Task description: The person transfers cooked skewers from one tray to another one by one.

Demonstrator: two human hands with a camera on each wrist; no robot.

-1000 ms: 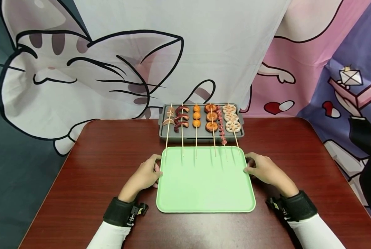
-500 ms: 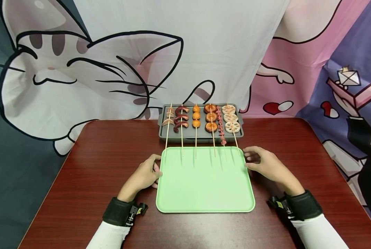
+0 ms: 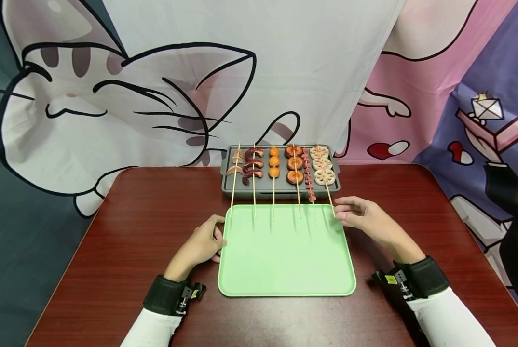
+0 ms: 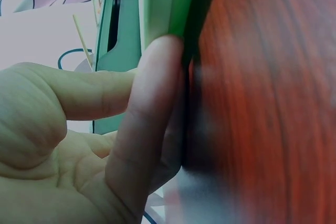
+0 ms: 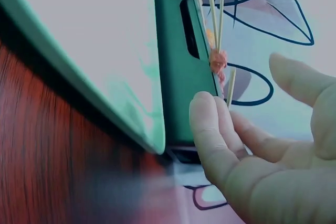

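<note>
My left hand (image 3: 200,246) rests at the nine o'clock edge of the green tray (image 3: 285,260), fingers lightly curled with the tips pressed against its rim (image 4: 176,3). That is contact, not a grip: I hold nothing there, and the touch reads to me as a way of keeping the tray steady on the red-brown table (image 3: 133,231).

My right hand (image 3: 365,219) hangs off the tray's two o'clock corner, fingers loosely spread and empty. Its fingertips (image 5: 207,114) sit just beside the bare end of the lotus root skewer (image 3: 324,173), the one farthest toward three o'clock in the row. From the wrist view the stick end (image 5: 231,88) stands right by my index finger, but I cannot tell whether skin meets wood yet.

The skewers lie side by side on the grey grill pan (image 3: 334,168) at twelve o'clock, food up on the pan and the stick ends reaching down over the tray's far edge. That overhang, I judge, is why my hand comes in low at the tray corner: the free ends are the easy part to pinch, away from the food. Beside the lotus root lie a thin sausage skewer (image 3: 307,176) and a round sausage-slice skewer (image 3: 294,164).
</note>
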